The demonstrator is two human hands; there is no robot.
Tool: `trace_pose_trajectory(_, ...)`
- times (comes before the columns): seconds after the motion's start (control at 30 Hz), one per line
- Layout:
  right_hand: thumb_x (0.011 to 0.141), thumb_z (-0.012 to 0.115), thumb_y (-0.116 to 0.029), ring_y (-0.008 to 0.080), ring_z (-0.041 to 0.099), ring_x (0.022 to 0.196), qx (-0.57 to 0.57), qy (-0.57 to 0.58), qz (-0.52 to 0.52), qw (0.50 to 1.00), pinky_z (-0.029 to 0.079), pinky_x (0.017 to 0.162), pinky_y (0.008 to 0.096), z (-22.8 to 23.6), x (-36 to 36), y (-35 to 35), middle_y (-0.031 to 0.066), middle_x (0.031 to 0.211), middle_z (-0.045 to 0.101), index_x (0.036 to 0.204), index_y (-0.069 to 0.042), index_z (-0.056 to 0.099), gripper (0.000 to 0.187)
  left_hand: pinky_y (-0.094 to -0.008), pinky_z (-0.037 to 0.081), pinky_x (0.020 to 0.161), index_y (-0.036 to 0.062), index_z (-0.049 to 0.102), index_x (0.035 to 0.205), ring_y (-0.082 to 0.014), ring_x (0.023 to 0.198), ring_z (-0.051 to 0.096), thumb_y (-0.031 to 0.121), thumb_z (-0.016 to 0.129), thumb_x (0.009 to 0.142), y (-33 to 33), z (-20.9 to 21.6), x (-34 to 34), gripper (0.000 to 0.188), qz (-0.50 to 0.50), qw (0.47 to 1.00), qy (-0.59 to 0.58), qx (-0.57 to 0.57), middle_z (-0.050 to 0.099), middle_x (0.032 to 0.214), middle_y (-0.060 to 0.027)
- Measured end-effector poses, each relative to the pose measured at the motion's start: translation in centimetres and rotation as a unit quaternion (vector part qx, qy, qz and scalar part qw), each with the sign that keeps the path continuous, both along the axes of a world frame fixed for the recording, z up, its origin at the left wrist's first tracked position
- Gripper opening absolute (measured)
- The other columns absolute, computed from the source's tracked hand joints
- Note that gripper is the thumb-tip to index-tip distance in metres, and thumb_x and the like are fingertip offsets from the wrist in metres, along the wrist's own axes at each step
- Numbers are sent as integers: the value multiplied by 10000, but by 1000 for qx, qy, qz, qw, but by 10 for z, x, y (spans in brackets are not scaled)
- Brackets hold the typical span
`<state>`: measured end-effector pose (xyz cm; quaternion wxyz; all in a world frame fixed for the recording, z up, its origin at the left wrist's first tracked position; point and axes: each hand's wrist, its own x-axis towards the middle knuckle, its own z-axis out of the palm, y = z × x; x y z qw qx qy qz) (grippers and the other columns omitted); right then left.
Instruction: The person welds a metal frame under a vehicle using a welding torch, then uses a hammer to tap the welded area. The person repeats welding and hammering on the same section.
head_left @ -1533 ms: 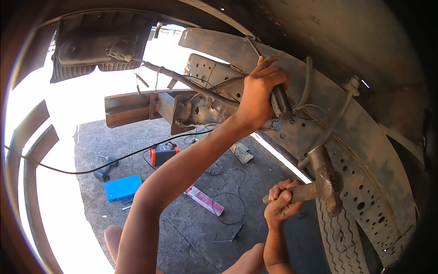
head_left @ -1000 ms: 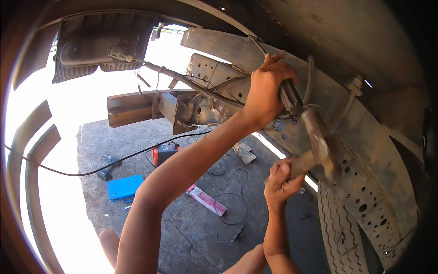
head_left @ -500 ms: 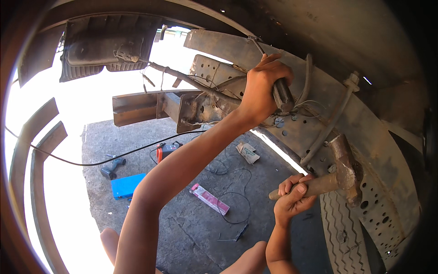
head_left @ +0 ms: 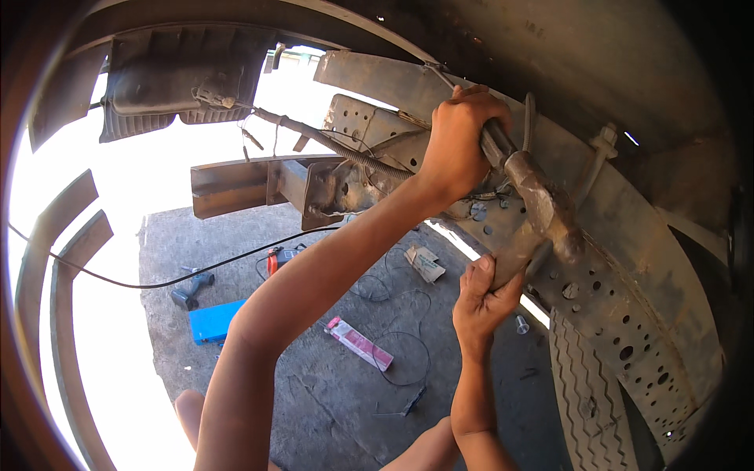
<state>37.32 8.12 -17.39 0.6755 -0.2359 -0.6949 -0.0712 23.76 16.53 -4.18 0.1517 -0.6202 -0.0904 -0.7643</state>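
Note:
My left hand is wrapped round a thick dark metal bar, perhaps a punch or chisel, against the long rusty vehicle frame rail. Its far end is hidden by my fingers. My right hand grips the short wooden handle of a hammer. The hammer's worn steel head meets the near end of the dark bar, or is very close to it. A bent metal rod runs along the rail beside the hammer head.
A tyre stands at lower right. On the concrete floor lie a blue case, a cordless drill, a pink-and-white box, a crumpled packet and loose cables. A corrugated hose and a crossmember extend leftward.
My right hand has swung the hammer up and left, from clear of the dark bar to its end. My left hand keeps its hold, with the bar tilted slightly differently.

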Motion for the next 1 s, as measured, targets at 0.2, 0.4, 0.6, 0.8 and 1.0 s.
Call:
trace_pose_trajectory(0.2,1103,475,-327,57,404,486,31,50,134,989,343,384,206,-20,13,-16,28,666,478,982,-14,448,336,-470,448,1140,22,680,835,-286,802,698,-78,671,597,-2,-17,-20,259,9,1000,19,-9,702,815,-84)
trace_pose_trajectory(0.4,1105,439,-387,65,404,516,50,51,94,993,374,430,212,-14,28,-36,25,677,477,981,-51,384,362,-486,454,1126,29,660,816,-273,821,706,-37,695,593,-1,-13,-7,236,6,999,23,46,706,821,-80)
trace_pose_trajectory(0.6,1109,418,-399,71,398,502,70,49,68,994,373,415,212,-17,35,-38,32,668,471,968,-56,383,373,-490,449,1124,32,645,809,-278,837,701,-41,692,597,-4,-2,3,229,-5,999,30,27,704,823,-68)
trace_pose_trajectory(0.8,1100,432,-430,84,409,517,94,74,91,989,394,431,223,-13,30,-42,48,698,493,1003,-45,390,400,-489,445,1130,31,659,818,-297,834,694,-50,693,595,-7,-1,1,240,18,998,53,21,701,820,-69)
trace_pose_trajectory(1.0,1080,525,-276,110,462,519,62,25,117,991,442,455,257,-13,0,7,61,720,524,1021,-17,435,280,-446,480,1101,22,679,839,-313,796,690,-59,700,594,-6,1,-7,260,3,998,68,-9,701,820,-89)
